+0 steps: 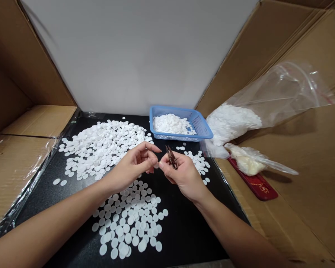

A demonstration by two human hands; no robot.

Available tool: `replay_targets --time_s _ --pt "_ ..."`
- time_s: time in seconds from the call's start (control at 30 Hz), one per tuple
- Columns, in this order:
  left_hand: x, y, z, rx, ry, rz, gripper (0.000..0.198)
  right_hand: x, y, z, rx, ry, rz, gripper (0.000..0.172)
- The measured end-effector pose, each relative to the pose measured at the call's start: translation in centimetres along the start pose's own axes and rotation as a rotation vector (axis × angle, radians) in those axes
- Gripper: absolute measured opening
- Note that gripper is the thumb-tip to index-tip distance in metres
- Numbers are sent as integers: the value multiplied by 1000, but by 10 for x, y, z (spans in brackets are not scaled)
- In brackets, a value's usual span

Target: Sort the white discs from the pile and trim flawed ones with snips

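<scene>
My left hand (141, 158) is closed in a pinch on a small white disc (156, 165). Close beside it, my right hand (181, 173) has a pair of dark brown tweezers (172, 157) tucked in its grip, tips pointing up and away. The right thumb and forefinger come up to the same disc; whether they grip it too is hard to see. Below my hands lies a loose spread of white discs (128, 219) on the black tabletop (190, 238). A larger heap of discs (100, 145) sits behind my left forearm.
A blue plastic basket (202, 126) with more discs stands at the back. Right of it are a clear zip bag (279, 93) full of white pieces and a small bag (248, 163) of pale yellowish material on a red case (264, 186). Cardboard walls (304, 149) flank both sides.
</scene>
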State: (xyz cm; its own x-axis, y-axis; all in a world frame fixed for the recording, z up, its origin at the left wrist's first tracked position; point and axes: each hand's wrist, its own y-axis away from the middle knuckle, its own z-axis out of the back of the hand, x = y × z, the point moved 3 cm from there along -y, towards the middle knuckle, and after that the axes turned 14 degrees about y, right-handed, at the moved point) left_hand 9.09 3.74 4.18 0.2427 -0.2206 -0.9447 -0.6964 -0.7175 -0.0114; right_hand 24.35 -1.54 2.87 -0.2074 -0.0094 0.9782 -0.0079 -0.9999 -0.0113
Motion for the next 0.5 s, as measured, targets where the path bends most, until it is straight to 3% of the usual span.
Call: replay_targets --time_s 0.13,0.27,0.37,0.43,0.5 --pt "-23 -4 11 -115 -184 -180 9 1 2 -4 125 103 -14 27" --pt "-49 2 34 -300 -302 -348 10 0 14 -24 484 303 -34 17" --pt "-48 15 51 -412 -435 -252 14 -2 23 -38 635 516 -9 15" --pt "-42 28 65 -483 -546 -141 17 -4 22 -39 624 587 8 11" --pt "-39 43 78 -550 -702 -119 15 -7 17 -32 544 620 7 6"
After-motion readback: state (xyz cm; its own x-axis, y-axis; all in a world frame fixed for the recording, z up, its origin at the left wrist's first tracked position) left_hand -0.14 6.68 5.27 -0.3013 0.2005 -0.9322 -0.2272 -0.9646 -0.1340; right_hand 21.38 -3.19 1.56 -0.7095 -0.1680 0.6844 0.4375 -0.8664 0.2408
